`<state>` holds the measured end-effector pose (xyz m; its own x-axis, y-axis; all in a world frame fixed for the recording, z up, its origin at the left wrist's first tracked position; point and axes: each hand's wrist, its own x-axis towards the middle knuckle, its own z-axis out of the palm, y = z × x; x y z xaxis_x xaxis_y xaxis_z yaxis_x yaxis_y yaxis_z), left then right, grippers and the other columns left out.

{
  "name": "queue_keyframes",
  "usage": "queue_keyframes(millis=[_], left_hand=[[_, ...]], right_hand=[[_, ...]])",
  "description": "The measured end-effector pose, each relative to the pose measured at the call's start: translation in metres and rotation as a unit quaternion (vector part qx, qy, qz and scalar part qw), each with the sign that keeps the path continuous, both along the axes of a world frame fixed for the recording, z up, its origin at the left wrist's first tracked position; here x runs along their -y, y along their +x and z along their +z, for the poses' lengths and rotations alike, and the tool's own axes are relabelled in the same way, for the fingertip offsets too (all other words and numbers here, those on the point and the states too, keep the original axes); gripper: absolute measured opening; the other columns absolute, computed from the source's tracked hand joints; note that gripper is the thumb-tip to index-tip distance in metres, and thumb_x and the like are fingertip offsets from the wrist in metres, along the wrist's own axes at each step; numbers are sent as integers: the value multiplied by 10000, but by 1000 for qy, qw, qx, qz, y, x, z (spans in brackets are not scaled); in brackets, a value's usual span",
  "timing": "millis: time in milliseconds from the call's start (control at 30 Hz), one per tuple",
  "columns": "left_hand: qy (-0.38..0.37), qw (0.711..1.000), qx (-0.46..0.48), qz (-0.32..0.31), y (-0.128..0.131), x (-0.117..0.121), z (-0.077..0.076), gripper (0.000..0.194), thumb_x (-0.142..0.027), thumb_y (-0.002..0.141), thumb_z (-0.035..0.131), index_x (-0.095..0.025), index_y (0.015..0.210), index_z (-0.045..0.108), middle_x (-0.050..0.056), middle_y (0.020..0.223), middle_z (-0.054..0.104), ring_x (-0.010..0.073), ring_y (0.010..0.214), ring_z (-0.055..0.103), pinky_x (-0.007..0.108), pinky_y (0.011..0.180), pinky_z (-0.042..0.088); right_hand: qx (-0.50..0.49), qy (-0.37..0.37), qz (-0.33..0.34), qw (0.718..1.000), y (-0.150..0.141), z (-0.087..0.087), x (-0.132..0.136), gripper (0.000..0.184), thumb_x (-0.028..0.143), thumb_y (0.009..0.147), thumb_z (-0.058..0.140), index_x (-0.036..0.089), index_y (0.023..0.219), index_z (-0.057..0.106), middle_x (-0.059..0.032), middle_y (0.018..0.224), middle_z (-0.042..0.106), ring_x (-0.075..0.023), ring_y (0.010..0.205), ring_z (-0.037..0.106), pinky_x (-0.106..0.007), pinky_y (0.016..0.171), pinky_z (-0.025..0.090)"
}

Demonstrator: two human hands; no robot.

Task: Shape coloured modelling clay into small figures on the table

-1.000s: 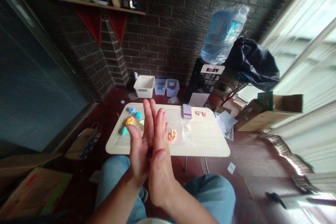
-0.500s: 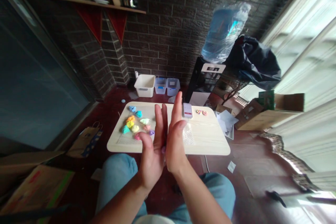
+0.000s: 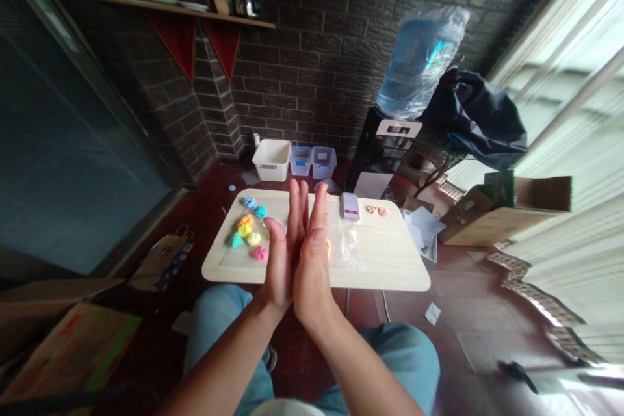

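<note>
Head view: left hand [image 3: 279, 266] and right hand [image 3: 312, 276] nearly palm to palm, fingers straight; contents between, can't tell. Pink clay lump [image 3: 260, 253] on surface [image 3: 394, 263], left of them.

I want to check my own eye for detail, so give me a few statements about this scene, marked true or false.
The left hand and right hand face palm to palm. True.
The phone lies among the clay lumps. False: it lies right of them.
The white bin is left of both clear ones. True.
The water bottle stands on the floor. False: it sits on the dispenser.
</note>
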<state>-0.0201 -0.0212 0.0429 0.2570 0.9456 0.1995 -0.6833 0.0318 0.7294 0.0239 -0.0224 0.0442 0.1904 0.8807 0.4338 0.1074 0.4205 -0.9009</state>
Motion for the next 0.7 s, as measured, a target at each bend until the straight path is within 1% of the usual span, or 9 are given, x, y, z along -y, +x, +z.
queue_keyframes(millis=[100,233,300,367,400,500,567,633,700], left_hand=[[14,1000,-15,-10,2,-3,-7,695,-760,887,212,-424,1462,412,-86,1594,347,234,1534,41,442,1245,117],[32,998,-55,-2,6,13,-20,766,-761,882,216,-302,1411,528,-11,1588,376,274,1525,148,401,1243,162],[59,994,-92,25,9,21,-25,704,-722,859,433,-301,1418,513,13,1591,372,292,1504,227,400,1233,199],[69,988,-128,60,12,25,-29,616,-549,826,661,-306,1381,547,35,1558,431,293,1462,334,393,1206,265],[60,987,-130,77,12,24,-30,533,-453,830,701,-291,1327,599,49,1512,494,287,1429,394,388,1187,302],[-16,993,-40,111,8,9,-28,227,-325,906,628,-212,1072,732,83,1272,697,262,1297,561,392,1130,392],[-78,991,49,98,-1,-7,-24,209,-314,937,577,-192,987,739,79,1169,747,236,1228,620,389,1105,429],[-135,981,112,85,-13,-23,-18,263,-303,982,493,-189,984,730,64,1187,743,198,1208,635,367,1097,446],[-167,971,145,91,-23,-35,-12,320,-283,1013,417,-185,994,721,56,1225,727,173,1219,627,350,1102,444]], right_hand=[[-41,12,-21,999,2,-5,-4,639,637,977,141,377,1561,129,86,1657,106,-225,1540,51,-541,1239,40],[-111,-16,-82,990,21,-3,-24,616,608,985,113,384,1558,156,96,1650,143,-198,1539,10,-537,1239,53],[-139,-33,-96,985,28,-4,-35,643,617,976,79,364,1562,157,72,1650,157,-196,1538,28,-535,1238,69],[-171,-47,-98,979,31,-5,-42,687,636,965,86,315,1562,193,22,1647,194,-199,1535,96,-520,1240,78],[-189,-56,-93,976,32,-6,-43,698,644,963,110,295,1556,226,-4,1638,232,-200,1529,141,-512,1240,86],[-237,-70,-73,966,41,-8,-37,672,653,956,209,292,1511,327,-50,1568,401,-206,1494,275,-513,1224,147],[-234,-85,-64,966,51,-10,-28,614,648,943,328,286,1422,458,-65,1493,506,-236,1436,392,-509,1194,225],[-196,-122,-40,972,61,-14,-17,533,625,912,465,259,1280,588,-82,1371,616,-263,1307,540,-481,1136,324],[-151,-170,9,974,65,-20,-7,470,588,868,583,237,1175,643,-84,1162,718,-257,1106,656,-443,1033,425]])
